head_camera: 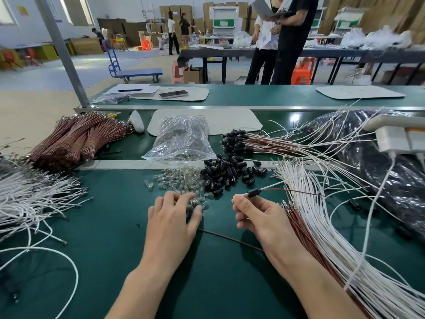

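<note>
2 bare forearms reach in over the near edge of the tabletop (103, 261) and angle toward each other. The left hand (173, 218) lies palm down, with its fingers spread, slightly bent and touching down at the tips. The right hand (261, 217), just beside it, is turned thumb up. Its thumb and forefinger pinch a sleeved wire (254, 192), and the other 3 fingers curl underneath.

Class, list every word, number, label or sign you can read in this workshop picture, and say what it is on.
Nothing here can be read.
Red mark on the white mat, behind the plastic bag: blurred.
Blue sign on a cardboard box: too small.
Yellow poster on the wall: blurred.
The black cap held by the right hand: no print visible.
</note>
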### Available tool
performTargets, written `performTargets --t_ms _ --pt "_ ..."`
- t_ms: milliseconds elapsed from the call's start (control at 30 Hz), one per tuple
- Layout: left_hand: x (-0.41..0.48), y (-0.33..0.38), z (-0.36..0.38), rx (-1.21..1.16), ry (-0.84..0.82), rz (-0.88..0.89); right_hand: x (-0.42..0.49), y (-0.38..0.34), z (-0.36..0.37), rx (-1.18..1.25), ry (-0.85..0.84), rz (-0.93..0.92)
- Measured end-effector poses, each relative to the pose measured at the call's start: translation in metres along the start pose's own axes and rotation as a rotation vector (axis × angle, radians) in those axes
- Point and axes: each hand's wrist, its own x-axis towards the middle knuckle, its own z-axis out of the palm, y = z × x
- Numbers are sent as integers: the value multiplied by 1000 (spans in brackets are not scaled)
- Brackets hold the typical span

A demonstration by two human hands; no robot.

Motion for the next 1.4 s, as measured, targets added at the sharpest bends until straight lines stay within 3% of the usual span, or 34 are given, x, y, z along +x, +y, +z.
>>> performTargets --t_ms 533,633,800,967,1400 --pt "9 10 9 57 53 179 1 -5 -2 137 29 82" --pt "7 19 4 -309 63 85 2 -5 -2 161 21 99" --pt "2 40 -2 -967 -78 -126 5 -3 -1 203 -8 118" --pt "-3 50 1 -1372 -154 -262 5 -2 -1 274 -50 143" --pt "-6 53 -5 -1484 -110 -299 3 -3 2 302 -48 144"
